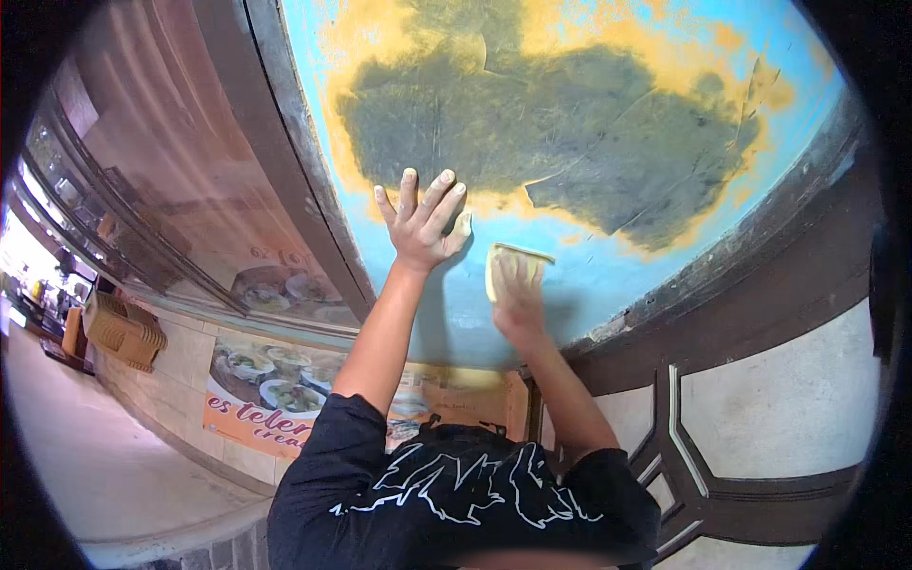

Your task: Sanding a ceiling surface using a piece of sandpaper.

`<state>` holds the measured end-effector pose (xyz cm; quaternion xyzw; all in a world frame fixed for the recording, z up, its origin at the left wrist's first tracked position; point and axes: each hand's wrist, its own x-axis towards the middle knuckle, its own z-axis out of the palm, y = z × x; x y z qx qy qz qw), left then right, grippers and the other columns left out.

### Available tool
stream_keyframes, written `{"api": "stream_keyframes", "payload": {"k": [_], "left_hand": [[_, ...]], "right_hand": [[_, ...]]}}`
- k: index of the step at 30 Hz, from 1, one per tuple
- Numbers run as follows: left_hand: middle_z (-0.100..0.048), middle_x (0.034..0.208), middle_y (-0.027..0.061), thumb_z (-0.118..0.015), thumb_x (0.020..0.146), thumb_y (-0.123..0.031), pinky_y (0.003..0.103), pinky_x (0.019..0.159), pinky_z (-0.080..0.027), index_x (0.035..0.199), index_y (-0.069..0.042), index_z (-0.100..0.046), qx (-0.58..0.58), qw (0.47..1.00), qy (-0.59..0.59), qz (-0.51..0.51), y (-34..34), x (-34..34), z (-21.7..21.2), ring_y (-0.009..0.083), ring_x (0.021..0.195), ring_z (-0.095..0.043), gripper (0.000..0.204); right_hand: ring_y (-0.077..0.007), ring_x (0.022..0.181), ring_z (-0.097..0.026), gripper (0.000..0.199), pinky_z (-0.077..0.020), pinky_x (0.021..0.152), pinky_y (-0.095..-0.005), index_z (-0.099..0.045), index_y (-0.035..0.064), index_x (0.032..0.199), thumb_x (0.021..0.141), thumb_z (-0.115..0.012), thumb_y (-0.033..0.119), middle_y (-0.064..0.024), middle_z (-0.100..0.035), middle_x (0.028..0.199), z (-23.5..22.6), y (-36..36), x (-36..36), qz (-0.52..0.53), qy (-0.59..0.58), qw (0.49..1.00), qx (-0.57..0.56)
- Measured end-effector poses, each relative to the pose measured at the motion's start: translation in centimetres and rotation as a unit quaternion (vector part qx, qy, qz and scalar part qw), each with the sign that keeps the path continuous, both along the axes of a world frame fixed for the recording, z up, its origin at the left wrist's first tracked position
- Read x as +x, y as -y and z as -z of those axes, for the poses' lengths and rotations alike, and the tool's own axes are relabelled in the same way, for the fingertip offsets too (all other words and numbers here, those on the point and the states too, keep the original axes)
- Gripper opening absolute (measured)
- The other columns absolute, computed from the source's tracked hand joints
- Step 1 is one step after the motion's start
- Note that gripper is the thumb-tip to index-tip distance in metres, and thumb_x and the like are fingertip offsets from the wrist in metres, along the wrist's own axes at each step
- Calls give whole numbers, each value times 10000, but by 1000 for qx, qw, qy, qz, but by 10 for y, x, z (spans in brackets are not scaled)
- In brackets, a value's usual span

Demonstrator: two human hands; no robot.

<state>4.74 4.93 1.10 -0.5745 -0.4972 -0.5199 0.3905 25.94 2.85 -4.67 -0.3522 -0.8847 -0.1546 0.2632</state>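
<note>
A light blue board (598,275) fills the upper middle, with a large dark grey patch (570,123) ringed by yellow-orange. My left hand (425,226) lies open against it, fingers spread, their tips at the lower left edge of the dark patch; it holds nothing. To its right, my right hand (520,302) presses a pale yellow sheet (492,275), which looks like folded sandpaper, against the blue surface. The sheet's left side and top edge stick out around my slightly blurred fingers. Its face against the board is hidden.
A dark, worn frame (731,252) borders the board on the right. At left are a brown frame (252,114) and a glass pane (190,171). Beneath hangs a food banner (271,380). Stacked brown baskets (123,331) stand far left; a dark-barred pale panel (779,408) is right.
</note>
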Motion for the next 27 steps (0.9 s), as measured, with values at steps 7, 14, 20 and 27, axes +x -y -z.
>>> {"api": "stream_keyframes", "payload": {"k": [7,14,20,27], "left_hand": [[-557,1351,-66,-647,778,-363,542,1168,-5,1147,-253,-667,12,1000,-6,-6,0,-2,2,284,1418,-298,385],[-567,1331,-74,-644,786,-368,548,1165,-8,1118,-258,-678,1,1000,-5,2,-1,1,-3,292,1407,-314,351],[-560,1343,-69,-645,779,-371,546,1166,1,1133,-258,-674,-4,1000,4,-6,0,-2,2,287,1414,-305,373],[-567,1331,-74,-644,782,-368,540,1168,4,1134,-264,-670,4,1000,0,-2,1,0,-4,281,1414,-303,368]], "right_hand": [[-473,1268,-367,595,-241,1026,-674,-476,-32,1313,733,-550,77,-219,-440,1367,-71,-6,-12,25,-35,999,32],[-436,1311,-354,594,-229,1063,-656,-475,-10,1335,746,-528,53,-188,-411,1426,1,-2,0,-10,-13,999,34],[-429,1322,-349,593,-234,1038,-672,-478,-14,1328,749,-539,96,-172,-407,1432,-71,-6,-11,39,-33,999,17],[-375,1342,-345,578,-244,1040,-651,-500,0,1314,753,-561,122,-137,-425,1425,-12,3,-9,17,-15,1000,21]]}}
